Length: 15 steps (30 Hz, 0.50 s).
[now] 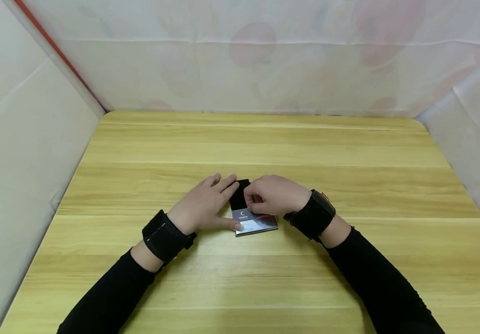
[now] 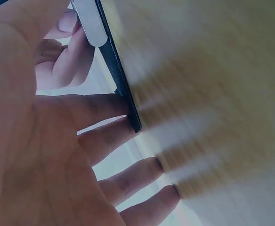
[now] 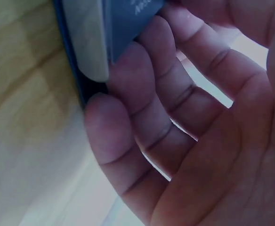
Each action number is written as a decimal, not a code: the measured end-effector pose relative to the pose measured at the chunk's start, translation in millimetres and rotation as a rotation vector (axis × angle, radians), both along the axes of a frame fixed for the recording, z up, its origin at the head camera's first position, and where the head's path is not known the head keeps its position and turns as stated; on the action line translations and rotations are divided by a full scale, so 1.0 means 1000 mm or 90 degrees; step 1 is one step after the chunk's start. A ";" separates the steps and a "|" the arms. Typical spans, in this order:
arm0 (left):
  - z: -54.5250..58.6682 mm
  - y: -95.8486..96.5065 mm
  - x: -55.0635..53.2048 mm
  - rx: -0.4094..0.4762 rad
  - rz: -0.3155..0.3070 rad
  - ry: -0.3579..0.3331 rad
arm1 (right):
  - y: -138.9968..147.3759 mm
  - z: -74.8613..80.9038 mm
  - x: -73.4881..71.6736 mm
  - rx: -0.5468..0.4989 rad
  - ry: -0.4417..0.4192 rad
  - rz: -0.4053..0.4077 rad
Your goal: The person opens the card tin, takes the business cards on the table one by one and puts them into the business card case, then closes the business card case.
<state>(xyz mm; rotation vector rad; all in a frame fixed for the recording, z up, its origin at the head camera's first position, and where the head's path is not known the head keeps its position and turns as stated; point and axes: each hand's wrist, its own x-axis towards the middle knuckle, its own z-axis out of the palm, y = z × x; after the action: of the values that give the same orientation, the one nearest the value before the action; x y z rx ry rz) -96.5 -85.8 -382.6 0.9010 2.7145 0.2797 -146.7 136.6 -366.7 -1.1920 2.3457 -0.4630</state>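
A small flat black card holder (image 1: 238, 197) lies on the table in the head view, bearing a grey-blue card (image 1: 246, 224) with a white crescent and lettering. My left hand (image 1: 206, 202) rests along its left side, fingers spread and straight, thumb on the near left corner. Curled over the holder's right part, my right hand (image 1: 277, 195) pinches at the card and hides much of it. Close up in the right wrist view, the card (image 3: 128, 28) meets the fingertips above a pale, round-cornered layer (image 3: 84, 37). Two left fingertips touch the holder's dark edge (image 2: 121, 84) in the left wrist view.
The wood-grain table (image 1: 223, 278) extends around both hands. Pale cloth with faint fruit prints (image 1: 252, 44) hangs behind its far edge, and white sheets (image 1: 22, 116) stand at the left and right. Both wrists wear black bands (image 1: 312, 214).
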 end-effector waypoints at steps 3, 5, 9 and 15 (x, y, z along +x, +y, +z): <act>0.001 -0.001 -0.001 -0.001 0.001 -0.001 | 0.000 0.001 0.000 0.005 -0.005 -0.001; 0.001 -0.001 -0.001 0.001 0.001 0.001 | 0.000 0.002 0.000 0.006 -0.003 -0.003; 0.001 -0.001 -0.001 0.003 0.003 -0.003 | -0.001 0.003 0.001 0.013 -0.003 -0.012; 0.001 -0.001 -0.002 0.005 0.003 -0.005 | -0.003 0.002 0.001 0.021 -0.016 -0.021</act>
<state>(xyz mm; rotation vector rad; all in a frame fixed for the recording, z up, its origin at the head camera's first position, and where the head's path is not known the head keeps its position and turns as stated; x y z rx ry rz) -98.7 -86.3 -381.8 0.8941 2.7108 0.2936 -146.1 133.7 -364.3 -1.1273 2.3466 -0.4453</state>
